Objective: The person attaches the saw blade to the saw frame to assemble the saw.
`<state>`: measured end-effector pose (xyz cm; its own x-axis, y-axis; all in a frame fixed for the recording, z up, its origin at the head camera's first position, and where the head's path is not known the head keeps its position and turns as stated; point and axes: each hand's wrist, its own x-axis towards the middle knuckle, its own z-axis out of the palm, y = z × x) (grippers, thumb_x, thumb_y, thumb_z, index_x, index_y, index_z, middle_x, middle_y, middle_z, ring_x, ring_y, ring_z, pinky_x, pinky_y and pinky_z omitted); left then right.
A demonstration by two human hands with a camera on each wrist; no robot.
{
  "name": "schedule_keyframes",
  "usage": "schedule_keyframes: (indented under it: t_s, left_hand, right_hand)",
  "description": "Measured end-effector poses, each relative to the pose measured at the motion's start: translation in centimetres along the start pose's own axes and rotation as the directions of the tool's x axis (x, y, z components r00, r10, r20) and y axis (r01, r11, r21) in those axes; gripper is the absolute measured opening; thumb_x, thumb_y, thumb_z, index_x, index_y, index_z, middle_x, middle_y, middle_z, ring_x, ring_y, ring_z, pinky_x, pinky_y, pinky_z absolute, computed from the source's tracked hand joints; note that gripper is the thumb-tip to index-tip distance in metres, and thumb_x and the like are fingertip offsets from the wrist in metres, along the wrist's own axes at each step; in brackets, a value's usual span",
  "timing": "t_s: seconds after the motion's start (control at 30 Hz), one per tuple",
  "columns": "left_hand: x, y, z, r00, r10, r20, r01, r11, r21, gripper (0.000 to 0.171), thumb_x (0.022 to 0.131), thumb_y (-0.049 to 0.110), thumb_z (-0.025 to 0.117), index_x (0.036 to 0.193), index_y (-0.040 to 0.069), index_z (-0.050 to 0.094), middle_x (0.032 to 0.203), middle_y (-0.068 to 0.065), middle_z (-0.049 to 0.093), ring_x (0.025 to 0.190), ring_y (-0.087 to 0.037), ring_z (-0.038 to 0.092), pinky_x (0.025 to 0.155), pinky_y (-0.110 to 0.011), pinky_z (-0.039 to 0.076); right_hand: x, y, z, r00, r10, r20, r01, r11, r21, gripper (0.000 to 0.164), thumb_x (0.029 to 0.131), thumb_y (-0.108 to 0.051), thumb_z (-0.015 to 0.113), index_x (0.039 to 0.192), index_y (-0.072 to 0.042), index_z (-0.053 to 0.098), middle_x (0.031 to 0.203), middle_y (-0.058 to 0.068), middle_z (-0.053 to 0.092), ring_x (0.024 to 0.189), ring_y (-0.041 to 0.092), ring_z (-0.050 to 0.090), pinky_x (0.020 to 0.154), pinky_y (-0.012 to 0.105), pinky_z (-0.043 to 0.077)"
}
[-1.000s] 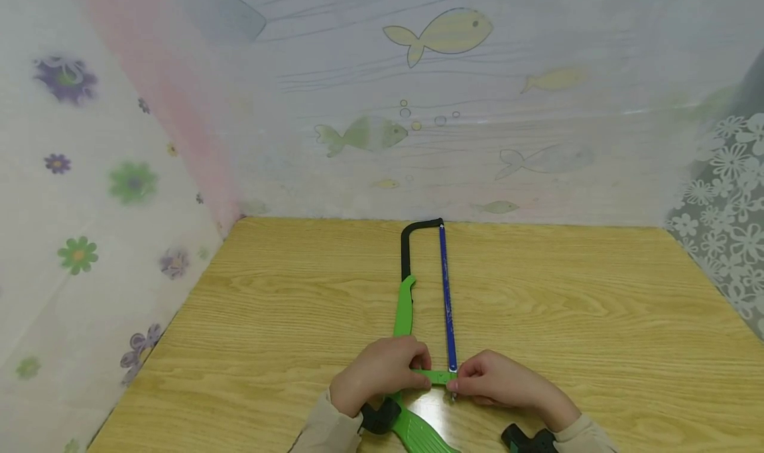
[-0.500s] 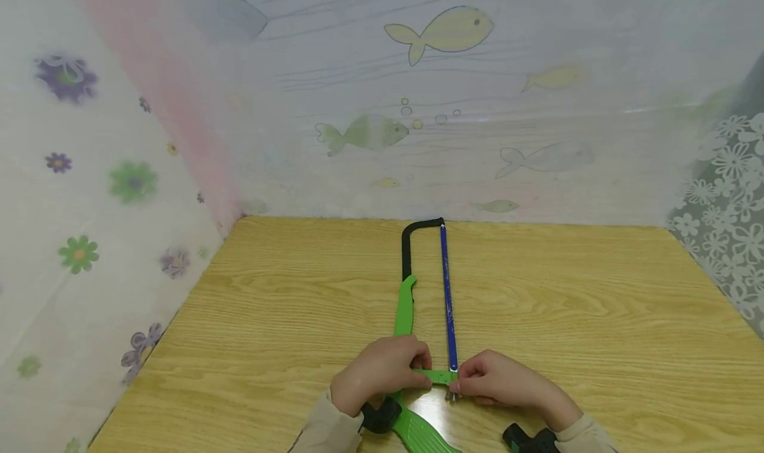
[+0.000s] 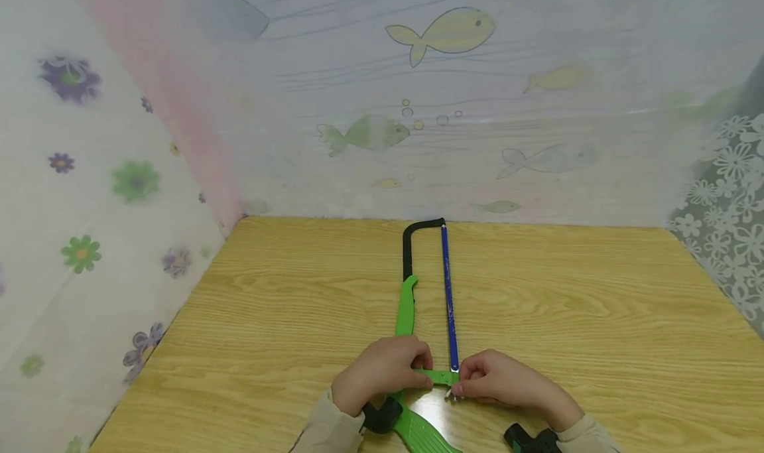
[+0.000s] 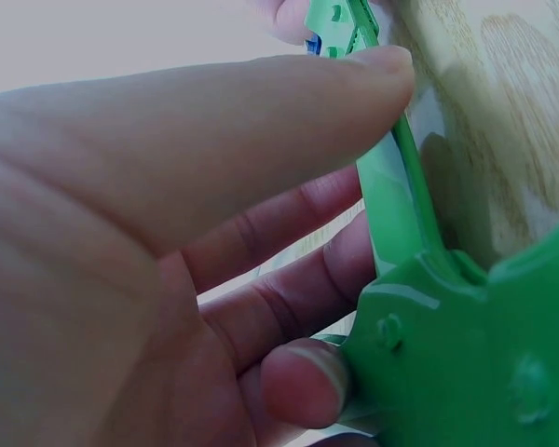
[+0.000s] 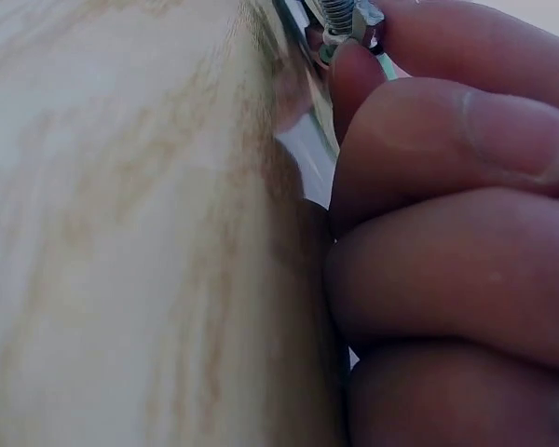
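Observation:
A hacksaw [image 3: 405, 310] with a green and black frame lies on the table, its blue blade [image 3: 449, 300] running along the right side. My left hand [image 3: 381, 367] holds the green lower arm of the frame, thumb on one side and fingers on the other, as the left wrist view shows. At the blade's near end, my right hand [image 3: 504, 381] pinches a small silver wing nut [image 3: 449, 394]. The right wrist view shows the threaded bolt [image 5: 336, 15] at the fingertips; the fingers hide part of the nut. Below the left wrist, the green handle [image 3: 422, 432] points toward me.
The wood-grain table [image 3: 286, 294] extends on both sides of the hacksaw. A fish-print curtain [image 3: 358, 75] hangs behind it, and a flower-print one [image 3: 107, 227] stands at the left. Black wrist devices [image 3: 382, 415] sit by both sleeves.
The wing nut has turned between the right fingers; its wings show at a different angle. The left hand and the hacksaw have stayed in place.

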<state>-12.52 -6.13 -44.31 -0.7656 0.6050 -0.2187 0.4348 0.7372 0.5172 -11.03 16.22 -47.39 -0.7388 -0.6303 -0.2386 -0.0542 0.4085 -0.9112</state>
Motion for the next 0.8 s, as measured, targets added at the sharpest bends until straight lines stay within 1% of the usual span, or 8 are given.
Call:
schedule_keyframes:
  t_s: [0.13,0.3,0.4,0.57,0.67,0.8]
  left_hand:
    - [-0.01,-0.01,0.00,1.000,-0.001,-0.001,0.001,1.000,-0.005,0.013,0.075,0.032,0.071,0.079,0.026,0.060,0.072,0.014,0.046,0.060,-0.004,0.043,0.056,-0.022,0.036]
    - [-0.03,0.06,0.00,1.000,-0.007,0.001,0.007,1.000,0.000,0.013,0.075,0.032,0.070,0.079,0.026,0.060,0.071,0.014,0.045,0.059,-0.004,0.043,0.055,-0.022,0.036]
    - [-0.03,0.14,0.02,1.000,-0.011,-0.002,0.011,1.000,0.000,0.013,0.075,0.032,0.070,0.079,0.026,0.059,0.071,0.015,0.045,0.059,-0.004,0.043,0.055,-0.022,0.036]
    - [-0.03,0.29,0.05,1.000,-0.018,-0.002,0.018,1.000,0.004,0.013,0.076,0.033,0.070,0.080,0.027,0.059,0.072,0.015,0.046,0.059,-0.004,0.043,0.055,-0.022,0.036]
    - [-0.05,0.30,0.06,1.000,-0.020,-0.002,0.020,1.000,0.013,0.013,0.076,0.033,0.070,0.080,0.027,0.059,0.072,0.015,0.046,0.060,-0.004,0.043,0.055,-0.022,0.037]
    - [-0.06,0.24,0.05,1.000,-0.021,-0.002,0.021,1.000,0.003,0.013,0.076,0.033,0.070,0.080,0.027,0.060,0.072,0.015,0.046,0.059,-0.004,0.043,0.055,-0.022,0.037]
  right_hand:
    - [-0.02,0.07,-0.06,1.000,-0.017,-0.006,0.017,1.000,-0.013,0.026,0.082,-0.029,0.064,0.069,-0.007,0.058,0.055,-0.009,0.040,0.047,0.002,0.033,0.045,0.018,0.028]
    - [-0.04,0.17,-0.20,0.998,-0.054,0.024,0.054,0.998,-0.011,0.026,0.083,-0.027,0.063,0.067,-0.007,0.057,0.053,-0.010,0.037,0.046,0.001,0.031,0.044,0.018,0.027]
    - [-0.04,0.25,-0.28,0.997,-0.060,0.043,0.060,0.998,-0.001,0.026,0.083,-0.025,0.061,0.066,-0.006,0.056,0.051,-0.011,0.036,0.044,0.001,0.031,0.042,0.019,0.025]
    - [-0.03,0.41,-0.30,0.996,-0.059,0.070,0.056,0.998,0.042,0.026,0.084,-0.021,0.059,0.067,-0.002,0.057,0.050,-0.009,0.035,0.042,0.002,0.029,0.040,0.020,0.024]
    - [-0.03,0.47,-0.24,0.996,-0.050,0.078,0.045,0.997,0.058,0.027,0.085,-0.022,0.059,0.067,-0.002,0.057,0.049,-0.008,0.034,0.041,0.002,0.028,0.039,0.020,0.023]
    - [-0.04,0.42,-0.17,0.995,-0.037,0.093,0.029,0.996,0.083,0.029,0.086,-0.023,0.058,0.067,-0.001,0.055,0.048,-0.008,0.034,0.041,0.003,0.028,0.039,0.020,0.023]
